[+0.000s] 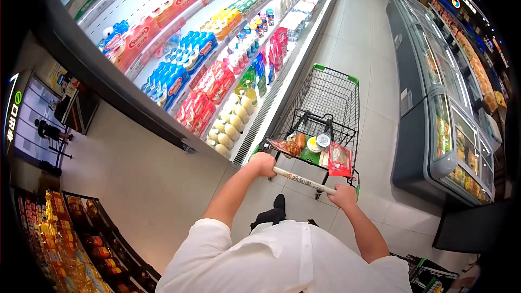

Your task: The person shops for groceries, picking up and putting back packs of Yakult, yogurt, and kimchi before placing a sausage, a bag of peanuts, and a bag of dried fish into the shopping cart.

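My left hand [263, 164] is wrapped round the left end of the pale handle [304, 180] of a shopping cart. Round the right end of the same handle closes my right hand [343, 196]. Ahead of it stretches the black wire basket [328, 89] with green corners. In the green-based child seat just past the handle lie a red-and-clear packet [340, 158], two round tubs, one with a white lid [323, 140], and a brown sausage-like pack [300, 140]. Another clear bag of brownish food [287, 148] sits at the seat's left side.
An open refrigerated shelf [260, 125] with bottles and multipacks runs close along the cart's left. Glass-topped freezers [434, 108] line the right side of the tiled aisle [347, 38]. Stacked goods [59, 239] stand at lower left. A person [48, 129] is far left.
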The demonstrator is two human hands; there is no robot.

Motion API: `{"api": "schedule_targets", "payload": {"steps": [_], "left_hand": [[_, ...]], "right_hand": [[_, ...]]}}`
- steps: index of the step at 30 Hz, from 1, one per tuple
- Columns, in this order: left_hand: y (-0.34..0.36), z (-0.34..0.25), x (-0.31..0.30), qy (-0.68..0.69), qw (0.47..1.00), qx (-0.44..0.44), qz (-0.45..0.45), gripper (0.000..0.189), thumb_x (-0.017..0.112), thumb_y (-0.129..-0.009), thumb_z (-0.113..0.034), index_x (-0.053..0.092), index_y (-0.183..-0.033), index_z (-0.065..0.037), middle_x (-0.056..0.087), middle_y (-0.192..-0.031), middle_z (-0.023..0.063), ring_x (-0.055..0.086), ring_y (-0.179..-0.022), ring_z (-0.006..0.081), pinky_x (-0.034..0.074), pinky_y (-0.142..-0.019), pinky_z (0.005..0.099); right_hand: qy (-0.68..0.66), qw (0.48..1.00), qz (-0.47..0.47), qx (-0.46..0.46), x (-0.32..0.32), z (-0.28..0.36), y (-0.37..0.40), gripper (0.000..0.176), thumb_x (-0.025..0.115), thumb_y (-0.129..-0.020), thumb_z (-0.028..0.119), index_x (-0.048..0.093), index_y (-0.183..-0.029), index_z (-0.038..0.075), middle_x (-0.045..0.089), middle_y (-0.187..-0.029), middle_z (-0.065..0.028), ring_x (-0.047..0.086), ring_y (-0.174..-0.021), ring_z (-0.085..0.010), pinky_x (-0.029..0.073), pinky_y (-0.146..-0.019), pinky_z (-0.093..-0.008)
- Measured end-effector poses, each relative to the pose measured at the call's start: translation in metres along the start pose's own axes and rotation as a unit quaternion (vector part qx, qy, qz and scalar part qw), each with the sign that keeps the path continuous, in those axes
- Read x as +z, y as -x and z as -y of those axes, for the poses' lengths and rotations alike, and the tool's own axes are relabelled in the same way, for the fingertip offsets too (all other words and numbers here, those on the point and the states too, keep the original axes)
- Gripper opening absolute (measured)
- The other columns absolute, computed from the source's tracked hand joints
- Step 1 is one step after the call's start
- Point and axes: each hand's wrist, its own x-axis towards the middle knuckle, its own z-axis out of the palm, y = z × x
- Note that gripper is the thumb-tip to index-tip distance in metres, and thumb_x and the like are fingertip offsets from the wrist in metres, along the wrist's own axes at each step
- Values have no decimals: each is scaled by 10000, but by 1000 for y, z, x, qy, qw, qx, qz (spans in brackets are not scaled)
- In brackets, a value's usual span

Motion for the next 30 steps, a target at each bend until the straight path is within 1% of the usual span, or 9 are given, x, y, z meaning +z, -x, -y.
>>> {"api": "schedule_targets", "payload": {"steps": [2,5,6,11,13,14,19,23,30], "left_hand": [[-22,7,-27,2,1000,4,8,460,758,-827,-505,868,-988,-89,840,-1013,174,810,-973,380,654,-900,493],[-67,26,-50,-1,1000,2,25,464,767,-834,-506,870,-1017,-91,843,-1050,166,812,-998,369,654,-919,486],[-78,31,-60,-5,1000,3,24,464,764,-836,-506,871,-1018,-93,843,-1052,166,813,-999,368,654,-921,483],[-137,50,-109,-15,999,19,23,464,759,-837,-512,874,-1016,-99,842,-1047,169,813,-1000,366,651,-930,477],[-165,57,-126,-15,1000,11,15,462,760,-834,-518,876,-1016,-109,843,-1043,165,812,-999,365,648,-935,475],[-183,66,-126,-12,1000,28,-6,446,744,-854,-550,860,-957,-132,831,-961,162,798,-947,394,641,-881,508],[-253,86,-171,-26,999,40,-7,463,738,-850,-596,863,-983,-170,831,-972,144,794,-943,394,639,-870,518],[-300,86,-219,-22,1000,19,-3,483,746,-847,-617,866,-946,-160,828,-965,144,796,-943,384,641,-860,515],[-383,105,-264,-25,999,22,-20,499,743,-863,-633,860,-949,-155,822,-957,159,790,-937,392,635,-880,515]], "right_hand": [[-4,999,-45,-4,-8,-5,-26,535,810,-836,656,820,-868,121,783,-809,-142,778,-765,-371,625,-719,-510],[-1,998,-67,-1,-21,-11,-66,543,804,-836,660,822,-860,118,778,-792,-143,776,-749,-372,624,-701,-510],[-7,999,-46,16,-29,-12,-81,463,812,-822,595,826,-896,138,787,-848,-141,779,-800,-373,627,-733,-516],[-12,999,-32,31,-52,-28,-147,453,822,-818,583,821,-895,136,781,-837,-152,780,-801,-372,625,-730,-516],[-14,998,-56,29,-64,-39,-177,447,829,-813,573,814,-880,132,778,-823,-156,778,-797,-374,625,-725,-516],[-15,998,-52,30,-70,-43,-190,447,829,-813,573,814,-880,132,778,-823,-156,778,-797,-374,625,-725,-516],[-15,998,-51,28,-103,-67,-263,467,830,-816,577,800,-889,116,778,-833,-159,778,-791,-378,627,-718,-522],[-15,999,-37,17,-132,-91,-324,464,817,-842,573,792,-900,114,776,-824,-153,778,-792,-384,627,-718,-526],[-30,999,-36,5,-169,-128,-415,430,824,-830,538,821,-899,114,785,-802,-145,784,-756,-360,628,-693,-501]]}}
